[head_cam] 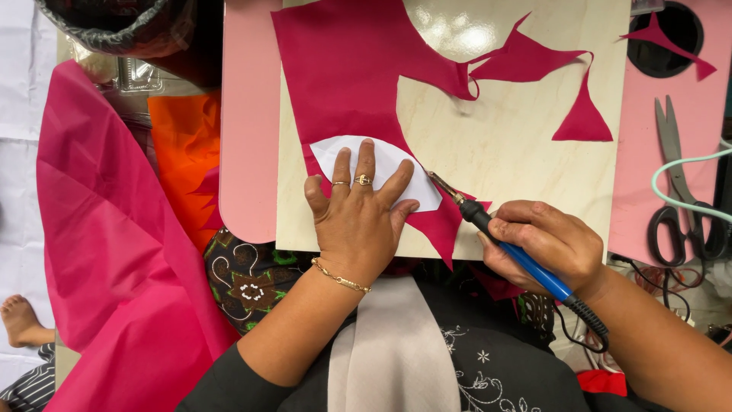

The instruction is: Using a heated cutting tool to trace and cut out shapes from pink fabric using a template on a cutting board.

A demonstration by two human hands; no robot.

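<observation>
**Crimson fabric under a paper template, hot tool at the edge**

Crimson thin fabric lies spread over a pale plywood board, which rests on a pink bench. A white oval paper template sits on the fabric near the board's front edge.

Left hand: laid flat, fingers spread, palm pressing the template and fabric down against the board. It grips nothing; it pins.

Right hand: closed in a pen grip around the blue-handled corded heat tool. The tool's metal tip meets the template's right end, just beside the left thumb.

Governing relation: the template lies to the left of the right hand and ahead of it. Its long axis runs roughly left to right across the board, while the tool's axis slants from lower right up to upper left, meeting the template edge at its right end. The left hand is the nearer one, being directly on top.

Loose crimson offcuts lie on the board farther back. Grey-bladed, black-handled scissors rest on the bench at the right, well apart.
</observation>
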